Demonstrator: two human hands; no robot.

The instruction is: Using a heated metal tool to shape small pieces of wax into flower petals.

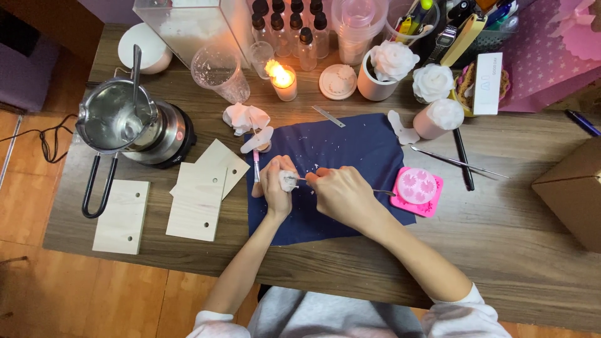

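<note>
At the far left of the table [350,269] a metal pot [116,119] sits on a small hot plate [168,139], holding what looks like clear melted wax with a spoon [136,78] standing in it. Nearer the person lie pale wooden boards [199,199], bare, with nothing set on them. Just above the blue cloth's [338,147] left corner are white wax petals [246,117] and a lit candle [283,81].

Over the cloth, the left hand [275,184] is raised off the table, wrist bent, its fingers curled around a small white wax piece [288,181] and pinching it at the tips. The right hand [341,194] comes in from the right, forearm angled across the table edge, fingers pressed together on a thin metal tool [383,192] whose tip meets the wax piece. White crumbs are scattered on the cloth, so I judge the piece is partway shaped; its exact form is too small to tell.

Right of the hands a pink mould [417,189] holds a pale cast flower. Behind it stand three white wax roses [393,61] in holders, apparently finished, so several flowers are done and one is in hand. More slim tools [460,163] lie beside them.
</note>
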